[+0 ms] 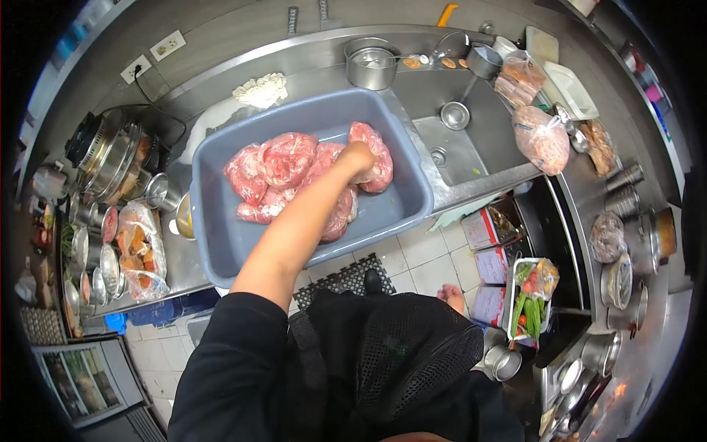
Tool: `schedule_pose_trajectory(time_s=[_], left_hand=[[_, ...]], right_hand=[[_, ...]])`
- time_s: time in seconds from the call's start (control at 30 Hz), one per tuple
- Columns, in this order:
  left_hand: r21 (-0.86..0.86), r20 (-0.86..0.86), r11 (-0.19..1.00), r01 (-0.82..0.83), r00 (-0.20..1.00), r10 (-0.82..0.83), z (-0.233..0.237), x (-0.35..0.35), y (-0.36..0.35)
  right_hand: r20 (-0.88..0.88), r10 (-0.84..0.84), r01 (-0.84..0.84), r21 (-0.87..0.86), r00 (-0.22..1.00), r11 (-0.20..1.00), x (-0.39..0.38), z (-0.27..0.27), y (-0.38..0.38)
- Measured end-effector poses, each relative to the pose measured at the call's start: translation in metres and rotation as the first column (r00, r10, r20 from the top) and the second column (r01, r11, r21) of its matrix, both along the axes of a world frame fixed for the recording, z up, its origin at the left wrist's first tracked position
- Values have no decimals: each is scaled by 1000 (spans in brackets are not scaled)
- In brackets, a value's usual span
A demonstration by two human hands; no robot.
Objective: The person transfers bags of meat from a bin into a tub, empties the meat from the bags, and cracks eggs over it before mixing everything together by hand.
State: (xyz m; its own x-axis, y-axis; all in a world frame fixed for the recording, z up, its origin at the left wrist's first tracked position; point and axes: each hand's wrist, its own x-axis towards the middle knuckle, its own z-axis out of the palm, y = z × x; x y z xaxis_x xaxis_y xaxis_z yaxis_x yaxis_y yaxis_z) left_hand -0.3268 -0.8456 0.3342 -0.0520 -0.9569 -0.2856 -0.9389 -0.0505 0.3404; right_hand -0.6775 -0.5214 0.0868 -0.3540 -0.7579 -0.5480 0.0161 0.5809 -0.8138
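**Left hand pressed into a tub of meat**

At nine o'clock on the steel counter we see a cluster of pots point(110, 158) and a bag of food point(140, 250). Just to their right stands a grey-blue tub point(221, 228), filling the middle of the view. Pink lumps of meat point(283, 158) lie heaped in its far half, toward twelve o'clock.

Our left arm rises from the black sleeve at seven o'clock and stretches nearly straight across the tub's near rim. It ends in the left hand point(359, 158) at the heap's right end. The back of the hand faces us, with the fingers curled under and closed on the lump beneath. That lump touches the knuckles and bulges out past them at three o'clock. The rest of the heap lies at nine o'clock from the hand.

Right of the tub, at one o'clock, is the sink point(479, 147). Low at four o'clock, our right hand point(451, 296) hangs beside the dark clothing, well apart from the tub. We cannot tell whether its fingers are open or closed. A tray of vegetables point(532, 295) stands just to its right.
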Motion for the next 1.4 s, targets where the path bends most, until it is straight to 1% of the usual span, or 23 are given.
schedule_pose_trajectory(time_s=[0.03,0.07,0.13,0.17,0.2,0.27,0.3,0.33,0.4,0.43,0.5,0.6,0.7,0.73,0.77,0.83,0.87,0.93,0.97,1.13,1.2,1.23,1.4], left_hand=[[168,-479,958,-231,830,285,1,6,-5],[407,-770,852,-330,378,515,4,11,-10],[386,-909,875,-290,39,414,39,18,-10],[392,-907,869,-301,30,420,32,31,-27],[445,-887,837,-318,-23,462,72,28,-11],[322,-946,900,-294,-141,293,76,44,-32],[276,-961,919,-283,-79,264,103,51,-24],[245,-963,880,-408,-1,268,136,43,-7],[-5,-920,927,-374,366,143,158,64,2],[-2,-919,923,-384,365,150,166,72,12],[-231,-650,964,-130,758,-54,175,84,35],[-343,-264,939,7,959,-103,136,100,48],[-324,-203,945,-42,979,-26,92,114,64],[-279,-428,942,-188,902,53,90,113,72],[-198,-628,929,-313,768,125,88,114,78],[-212,-616,925,-315,778,124,84,117,81],[-230,-602,921,-314,790,119,82,119,81],[-319,-601,890,-326,796,76,69,121,80],[-402,-593,855,-328,805,31,63,124,79],[-371,-551,850,-373,826,122,61,121,85],[-414,-470,865,-284,881,64,64,117,85],[-315,-307,922,-225,943,126,70,117,81],[-371,-105,880,-296,955,277,84,113,85]], right_hand=[[20,5,-4,-58,1000,998,0,28,-32],[40,11,-6,-116,999,993,0,49,-62],[-10,72,-72,-264,997,962,-8,84,-118],[-6,95,-91,-361,995,928,-7,108,-143],[-4,118,-107,-456,993,883,-3,135,-168],[-70,161,-173,-537,985,826,5,186,-209],[-70,165,-175,-573,984,801,15,214,-223],[-70,169,-176,-611,983,771,28,241,-235],[-173,238,-290,-691,956,662,52,283,-255],[-164,295,-318,-725,941,611,68,300,-261],[-177,419,-392,-767,891,508,103,322,-273],[-284,597,-545,-778,750,314,162,326,-293],[-666,495,-754,-656,558,-32,228,321,-308],[-781,388,-806,-575,490,-139,248,321,-309],[-781,387,-805,-576,490,-144,268,315,-312],[-816,499,-879,-435,292,-197,297,305,-315],[-819,498,-879,-431,285,-205,307,306,-316],[-855,504,-975,-198,123,-99,321,316,-316],[-834,525,-974,-224,172,-35,326,314,-316],[-878,434,-980,-182,199,80,344,285,-324],[-862,446,-969,-184,240,167,344,281,-324],[-855,458,-967,-171,242,191,345,283,-324],[-744,573,-938,-265,345,222,339,289,-327]])
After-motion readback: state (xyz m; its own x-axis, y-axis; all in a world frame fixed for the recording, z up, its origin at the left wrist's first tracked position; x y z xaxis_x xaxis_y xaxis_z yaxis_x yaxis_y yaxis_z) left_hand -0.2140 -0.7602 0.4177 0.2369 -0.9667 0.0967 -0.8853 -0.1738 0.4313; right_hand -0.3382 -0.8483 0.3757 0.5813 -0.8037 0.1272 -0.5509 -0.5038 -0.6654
